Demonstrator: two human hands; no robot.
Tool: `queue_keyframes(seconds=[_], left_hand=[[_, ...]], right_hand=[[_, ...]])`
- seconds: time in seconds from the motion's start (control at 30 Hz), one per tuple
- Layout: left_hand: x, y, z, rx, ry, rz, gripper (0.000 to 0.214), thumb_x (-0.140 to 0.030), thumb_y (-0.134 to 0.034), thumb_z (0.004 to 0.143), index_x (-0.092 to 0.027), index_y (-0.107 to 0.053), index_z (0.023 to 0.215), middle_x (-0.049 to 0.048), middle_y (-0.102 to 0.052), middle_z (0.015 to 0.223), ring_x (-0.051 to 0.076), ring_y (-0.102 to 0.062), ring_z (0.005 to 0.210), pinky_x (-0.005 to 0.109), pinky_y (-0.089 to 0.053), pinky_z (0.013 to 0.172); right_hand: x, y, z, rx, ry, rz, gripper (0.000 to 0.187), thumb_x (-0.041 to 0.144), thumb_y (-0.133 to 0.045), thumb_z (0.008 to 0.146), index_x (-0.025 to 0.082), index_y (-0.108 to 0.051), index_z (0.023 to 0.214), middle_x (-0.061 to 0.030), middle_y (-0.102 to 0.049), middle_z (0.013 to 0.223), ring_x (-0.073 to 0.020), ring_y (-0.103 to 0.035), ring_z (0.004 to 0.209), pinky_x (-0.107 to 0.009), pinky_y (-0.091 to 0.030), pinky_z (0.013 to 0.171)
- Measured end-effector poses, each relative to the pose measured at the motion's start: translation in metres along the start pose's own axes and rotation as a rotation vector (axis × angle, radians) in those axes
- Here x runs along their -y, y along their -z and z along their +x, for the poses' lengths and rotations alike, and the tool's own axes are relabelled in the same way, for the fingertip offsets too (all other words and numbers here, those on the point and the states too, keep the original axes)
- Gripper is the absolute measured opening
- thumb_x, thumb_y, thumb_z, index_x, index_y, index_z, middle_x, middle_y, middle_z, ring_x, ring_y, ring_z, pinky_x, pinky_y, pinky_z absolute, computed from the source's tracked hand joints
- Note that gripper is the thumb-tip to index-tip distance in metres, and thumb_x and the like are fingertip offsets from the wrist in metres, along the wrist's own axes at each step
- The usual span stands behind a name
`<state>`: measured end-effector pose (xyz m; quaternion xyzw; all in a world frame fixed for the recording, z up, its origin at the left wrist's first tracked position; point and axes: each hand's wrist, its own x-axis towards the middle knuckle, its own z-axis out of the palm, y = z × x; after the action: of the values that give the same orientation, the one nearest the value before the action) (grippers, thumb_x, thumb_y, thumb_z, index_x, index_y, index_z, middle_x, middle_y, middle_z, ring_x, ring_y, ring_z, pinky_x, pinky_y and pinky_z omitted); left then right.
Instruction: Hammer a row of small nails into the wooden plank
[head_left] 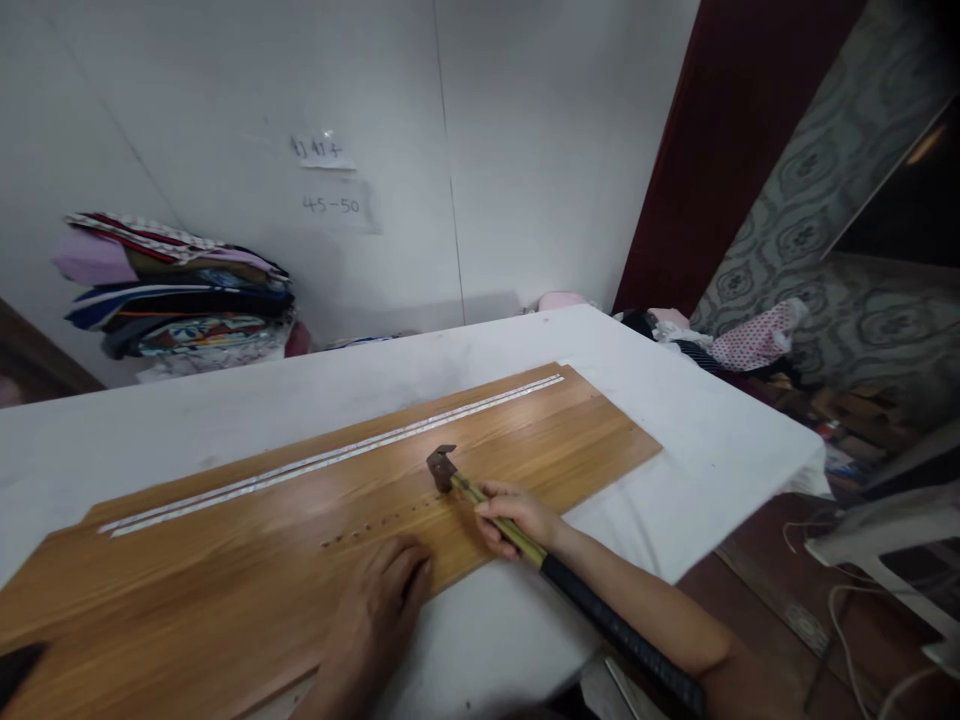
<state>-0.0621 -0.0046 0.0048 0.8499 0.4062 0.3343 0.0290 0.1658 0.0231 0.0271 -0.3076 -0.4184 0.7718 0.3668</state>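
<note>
My right hand (pixel 517 518) is wrapped around the yellow shaft of a claw hammer (pixel 469 488), ahead of its black grip. The rusty hammer head (pixel 441 468) is over the wooden board (pixel 495 430), near one end of a row of small nails (pixel 371 527). Whether the head touches a nail or the board, I cannot tell. Resting at the board's near edge, my left hand (pixel 386 590) lies beside the other part of the row with loosely bent fingers. It shows nothing held, though its fingertips are partly hidden.
Two white marked strips (pixel 337 455) run along the board's far side. Under the board is a white-covered table (pixel 720 440). Folded cloth (pixel 195 290) is stacked behind it at left, more cloth (pixel 757 335) at right. A white plastic chair (pixel 877 550) and cables are at lower right.
</note>
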Motion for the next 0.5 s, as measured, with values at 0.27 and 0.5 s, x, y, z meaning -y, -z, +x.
queue_keyframes(seconds=[0.27,0.5], left_hand=[[-0.0004,0.0005,0.0019,-0.037,-0.032,0.012,0.022,-0.031,-0.047,0.094,-0.021,-0.064,0.086,0.0015,-0.069,0.084,0.016,-0.067,0.077,0.027,-0.057,0.071],[-0.0009,0.0010,0.0016,-0.001,-0.001,0.010,0.023,-0.031,-0.047,0.094,-0.022,-0.066,0.086,0.0021,-0.069,0.086,0.017,-0.067,0.079,0.028,-0.057,0.072]], right_hand=[[-0.0011,0.0001,-0.0001,-0.003,0.006,-0.007,0.033,0.034,-0.064,0.072,0.017,-0.051,0.098,0.0093,-0.053,0.047,-0.0065,-0.040,0.028,-0.018,-0.021,0.033],[0.0004,0.0000,-0.0007,-0.029,-0.015,0.002,0.036,0.036,-0.065,0.071,0.018,-0.050,0.098,0.0099,-0.052,0.047,-0.0071,-0.041,0.028,-0.018,-0.022,0.031]])
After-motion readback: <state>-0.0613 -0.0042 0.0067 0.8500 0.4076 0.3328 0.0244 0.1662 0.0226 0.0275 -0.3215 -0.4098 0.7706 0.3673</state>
